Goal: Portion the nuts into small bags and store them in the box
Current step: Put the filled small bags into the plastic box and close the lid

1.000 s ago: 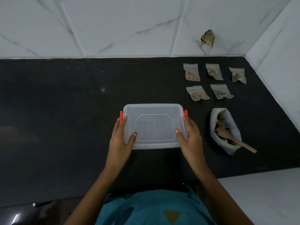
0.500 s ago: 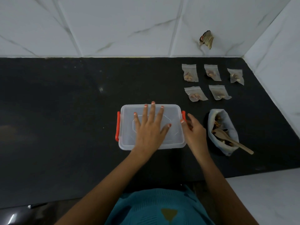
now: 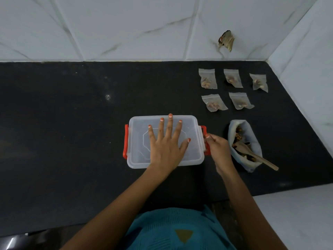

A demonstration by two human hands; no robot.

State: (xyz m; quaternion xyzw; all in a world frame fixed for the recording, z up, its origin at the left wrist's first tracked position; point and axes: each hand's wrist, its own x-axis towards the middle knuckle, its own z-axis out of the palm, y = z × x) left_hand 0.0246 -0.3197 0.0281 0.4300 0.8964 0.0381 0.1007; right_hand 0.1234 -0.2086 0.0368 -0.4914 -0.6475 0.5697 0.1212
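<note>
My left hand [image 3: 164,150] lies flat, fingers straight, pressing the box lid [image 3: 140,134]. My right hand [image 3: 219,150] pinches the orange clip [image 3: 203,129] just to its left. Filled nut bags [image 3: 214,105] lie beyond it.

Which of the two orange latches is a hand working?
The right-side latch: the right hand grips it, while the left-side latch sits untouched; the left hand lies flat on the lid.
</note>
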